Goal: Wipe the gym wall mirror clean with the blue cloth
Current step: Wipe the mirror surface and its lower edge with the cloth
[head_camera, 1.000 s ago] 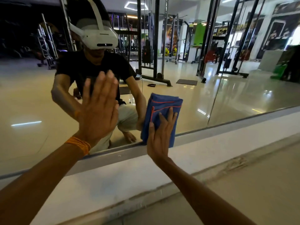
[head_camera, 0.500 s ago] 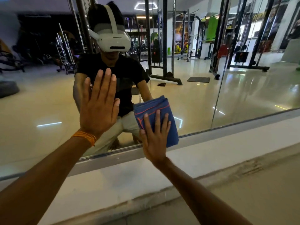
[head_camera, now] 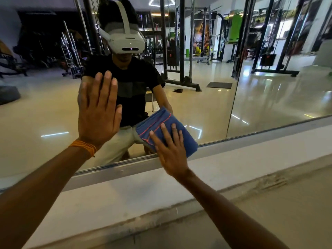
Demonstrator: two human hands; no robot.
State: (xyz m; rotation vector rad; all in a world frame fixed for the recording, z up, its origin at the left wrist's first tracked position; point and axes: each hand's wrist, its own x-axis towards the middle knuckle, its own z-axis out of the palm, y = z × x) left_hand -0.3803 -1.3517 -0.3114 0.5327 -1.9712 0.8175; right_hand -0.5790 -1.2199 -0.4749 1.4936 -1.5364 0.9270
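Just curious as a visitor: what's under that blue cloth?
The mirror: the right hand presses the blue cloth flat against it. The patch beneath is covered, so its cleanliness cannot be seen.

Orange thread band [head_camera: 83,147] on a wrist. A pale ledge [head_camera: 125,193] runs beneath a grey metal trim strip [head_camera: 251,139], with rough concrete floor [head_camera: 269,212] in front. In reflection: white headset [head_camera: 125,40], black T-shirt [head_camera: 133,87], black cable-machine frame [head_camera: 181,51], dark floor mat [head_camera: 219,85], and, dimly lit at left, possibly a weight rack [head_camera: 71,49].

Head-worn view, forward and down, close to mirror [head_camera: 269,105]
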